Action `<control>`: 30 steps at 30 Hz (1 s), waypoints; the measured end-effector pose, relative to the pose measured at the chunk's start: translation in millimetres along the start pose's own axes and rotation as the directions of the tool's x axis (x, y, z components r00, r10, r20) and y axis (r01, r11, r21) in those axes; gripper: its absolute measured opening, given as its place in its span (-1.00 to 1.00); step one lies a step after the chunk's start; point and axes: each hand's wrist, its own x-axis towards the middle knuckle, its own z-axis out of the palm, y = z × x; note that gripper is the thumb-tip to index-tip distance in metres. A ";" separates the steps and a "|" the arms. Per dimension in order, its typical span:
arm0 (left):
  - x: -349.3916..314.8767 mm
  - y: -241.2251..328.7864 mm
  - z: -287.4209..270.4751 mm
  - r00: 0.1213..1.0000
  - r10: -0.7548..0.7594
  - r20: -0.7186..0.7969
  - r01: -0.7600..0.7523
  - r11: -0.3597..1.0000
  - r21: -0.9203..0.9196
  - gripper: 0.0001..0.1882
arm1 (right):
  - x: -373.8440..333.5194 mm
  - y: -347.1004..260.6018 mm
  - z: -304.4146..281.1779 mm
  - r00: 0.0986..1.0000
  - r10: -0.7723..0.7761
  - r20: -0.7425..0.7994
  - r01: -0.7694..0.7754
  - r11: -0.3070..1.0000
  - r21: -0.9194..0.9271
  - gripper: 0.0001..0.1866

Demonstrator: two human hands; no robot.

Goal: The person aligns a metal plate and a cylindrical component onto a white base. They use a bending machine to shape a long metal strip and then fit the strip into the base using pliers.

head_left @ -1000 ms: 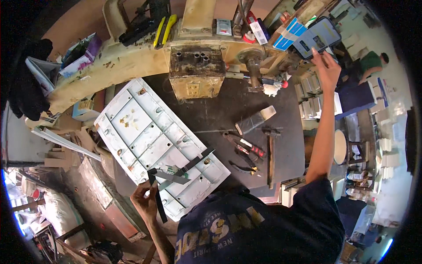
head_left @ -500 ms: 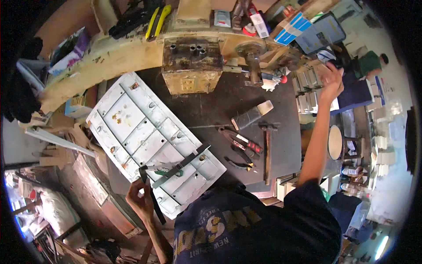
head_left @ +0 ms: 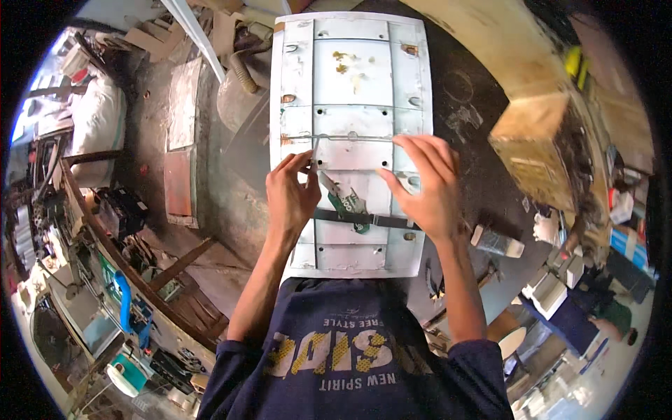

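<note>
A white ribbed panel [head_left: 353,259] with holes and slots lies lengthwise in front of me. My left hand [head_left: 288,196] is over its left side, thumb and fingers pinched together near a thin dark piece too small to name. My right hand [head_left: 430,185] is over the panel's right side, thumb apart from the fingers, with nothing visible between them. A thin line with a small round shape crosses the panel between the hands; I cannot tell whether it is loose. Below the hands lie a black strip [head_left: 392,221] and a clear packet with a green label [head_left: 346,203].
A wooden block-like box [head_left: 535,150] stands on the bench to the right, beside the curved pale bench edge [head_left: 490,42]. A small block [head_left: 497,242] lies near my right forearm. On the left are a reddish board [head_left: 179,182], a white sack [head_left: 98,126] and a long pale bar [head_left: 194,38].
My view has turned left, so the panel now stands upright in front of me. My right hand has come from the far right to over the panel; my left is still at the panel.
</note>
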 end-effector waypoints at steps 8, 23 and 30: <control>21.5 -9.1 37.4 0.985 -0.106 0.134 0.115 0.992 -0.059 -0.62 | 27.7 65.4 76.3 0.950 -0.053 0.308 0.059 0.998 -0.009 -0.70; 17.7 -5.0 59.9 0.972 -0.148 0.181 0.156 0.987 -0.029 -0.59 | 24.5 80.8 84.5 0.964 -0.015 0.266 0.012 1.000 0.012 -0.68; 21.7 -0.5 58.8 0.971 -0.159 0.178 0.170 0.984 -0.045 -0.59 | 24.9 85.6 82.4 0.960 -0.060 0.275 0.058 0.998 0.016 -0.66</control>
